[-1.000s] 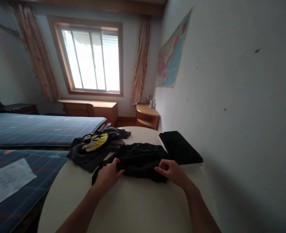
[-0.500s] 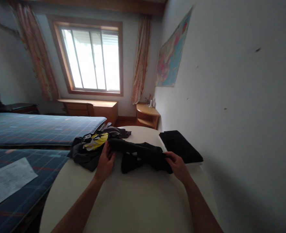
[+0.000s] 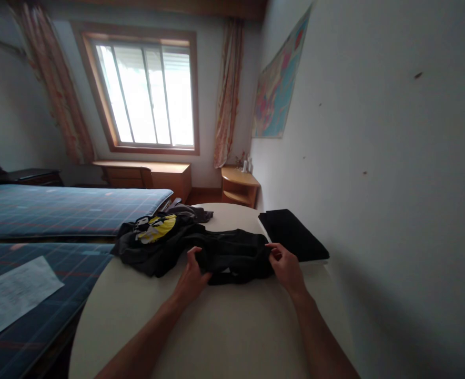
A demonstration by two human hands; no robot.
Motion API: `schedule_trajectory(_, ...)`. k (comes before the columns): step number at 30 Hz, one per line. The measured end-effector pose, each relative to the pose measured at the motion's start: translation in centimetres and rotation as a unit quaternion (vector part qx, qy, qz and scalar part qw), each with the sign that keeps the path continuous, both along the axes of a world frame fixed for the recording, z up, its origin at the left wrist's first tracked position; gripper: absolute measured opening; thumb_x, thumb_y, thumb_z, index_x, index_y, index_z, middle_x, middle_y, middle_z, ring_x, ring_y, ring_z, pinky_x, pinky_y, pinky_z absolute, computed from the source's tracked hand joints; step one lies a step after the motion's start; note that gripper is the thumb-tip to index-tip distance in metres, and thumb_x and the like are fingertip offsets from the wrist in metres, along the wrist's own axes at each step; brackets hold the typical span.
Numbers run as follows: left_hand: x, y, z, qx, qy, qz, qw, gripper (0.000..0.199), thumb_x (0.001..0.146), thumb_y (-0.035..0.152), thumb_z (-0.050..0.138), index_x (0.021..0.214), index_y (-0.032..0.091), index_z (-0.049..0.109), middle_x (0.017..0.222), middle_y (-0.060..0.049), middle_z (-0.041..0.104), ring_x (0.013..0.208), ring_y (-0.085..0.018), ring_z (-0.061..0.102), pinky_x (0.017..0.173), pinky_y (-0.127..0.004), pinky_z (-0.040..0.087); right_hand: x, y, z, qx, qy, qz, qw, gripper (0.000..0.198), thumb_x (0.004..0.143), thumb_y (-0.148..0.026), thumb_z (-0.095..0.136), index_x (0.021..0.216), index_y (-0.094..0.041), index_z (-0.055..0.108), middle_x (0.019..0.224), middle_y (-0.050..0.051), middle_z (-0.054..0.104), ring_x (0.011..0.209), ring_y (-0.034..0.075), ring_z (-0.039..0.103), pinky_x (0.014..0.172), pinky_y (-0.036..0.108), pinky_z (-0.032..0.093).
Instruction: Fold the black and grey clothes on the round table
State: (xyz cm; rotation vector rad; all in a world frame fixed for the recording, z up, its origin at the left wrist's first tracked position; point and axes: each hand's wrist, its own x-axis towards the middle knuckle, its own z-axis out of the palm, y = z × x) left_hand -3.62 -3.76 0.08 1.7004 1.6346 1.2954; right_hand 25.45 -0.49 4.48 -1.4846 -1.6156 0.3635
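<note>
A black garment (image 3: pixel 236 250) with a small white mark near its front edge lies bunched and partly folded in front of me. My left hand (image 3: pixel 195 276) has its curled fingers and thumb around the garment's near left side. Its fingertips are partly hidden in the dark cloth. At the right end, my right hand (image 3: pixel 285 266) pinches the cloth between thumb and fingers. Against the garment's left side rests a crumpled dark shirt (image 3: pixel 143 252) with a yellow and white print. Beyond my right hand is a neatly folded black cloth (image 3: pixel 293 234) on something white and flat.
Everything is on a round cream table (image 3: pixel 232 326), with a grey cloth (image 3: pixel 203 215) at its far edge. Plaid mattresses (image 3: pixel 78 210) stand to the left, one bearing a paper sheet (image 3: pixel 17 295). A white wall (image 3: pixel 394 210) runs along the right.
My left hand has moved right and nearer to me, bringing the garment's raised left part down. The garment now lies flatter and more compact. My right hand stays at its right end.
</note>
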Motion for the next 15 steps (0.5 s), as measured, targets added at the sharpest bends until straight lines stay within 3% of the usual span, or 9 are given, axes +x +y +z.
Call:
schedule_trajectory(2,-0.4,0.5,0.4,0.029,-0.037,0.022,0.999,0.055,0.076,0.029,0.064,0.125,0.018,0.043,0.116,-0.012,0.062,0.101,-0.026,0.065,0.094,-0.043,0.049,-0.1,-0.1,0.1,0.002,0.025,-0.004,1.000,0.032,0.078,-0.035,0.051,0.099,-0.022,0.070,0.073,0.002,0.067,0.066,0.019,0.062,0.067,0.031,0.046)
schedule_trajectory(5,-2.5,1.6,1.5,0.084,-0.101,0.080,0.988,0.038,0.079,0.037,0.062,0.112,0.018,0.055,0.110,-0.010,0.064,0.099,-0.024,0.065,0.094,-0.040,0.049,0.7,0.1,0.5,0.029,0.097,-0.066,0.993,0.036,0.077,-0.035,0.050,0.102,-0.017,0.069,0.066,0.002,0.063,0.058,0.018,0.058,0.058,0.029,0.044)
schedule_trajectory(8,-5.7,2.6,2.7,0.149,-0.172,0.171,0.959,0.034,0.077,0.043,0.065,0.099,0.017,0.061,0.101,-0.008,0.067,0.101,-0.025,0.064,0.097,-0.041,0.048,2.0,0.4,0.6,0.069,0.195,-0.140,0.968,0.044,0.077,-0.035,0.049,0.111,-0.012,0.066,0.067,0.003,0.064,0.057,0.018,0.058,0.054,0.028,0.044)
schedule_trajectory(10,-7.3,3.1,3.2,0.182,-0.247,0.205,0.929,0.036,0.075,0.042,0.068,0.099,0.016,0.061,0.102,-0.009,0.068,0.104,-0.025,0.064,0.100,-0.042,0.047,2.5,0.8,0.5,0.074,0.230,-0.149,0.959,0.047,0.078,-0.036,0.048,0.114,-0.012,0.066,0.079,0.007,0.068,0.064,0.020,0.061,0.056,0.029,0.049)
schedule_trajectory(12,-8.0,3.3,3.3,0.201,-0.297,0.187,0.915,0.040,0.076,0.038,0.067,0.109,0.017,0.058,0.115,-0.011,0.066,0.114,-0.024,0.062,0.105,-0.042,0.045,2.4,1.3,0.0,0.066,0.234,-0.111,0.964,0.049,0.081,-0.039,0.046,0.119,-0.014,0.065,0.100,0.011,0.070,0.080,0.023,0.066,0.067,0.033,0.055)
schedule_trajectory(15,-7.5,3.4,2.7,0.187,-0.255,0.115,0.942,0.052,0.075,0.025,0.065,0.125,0.019,0.052,0.136,-0.012,0.055,0.130,-0.024,0.051,0.112,-0.037,0.038,1.5,1.6,-1.1,0.068,0.179,-0.021,0.981,0.060,0.084,-0.045,0.050,0.136,-0.018,0.054,0.134,0.013,0.059,0.119,0.028,0.058,0.097,0.041,0.050)
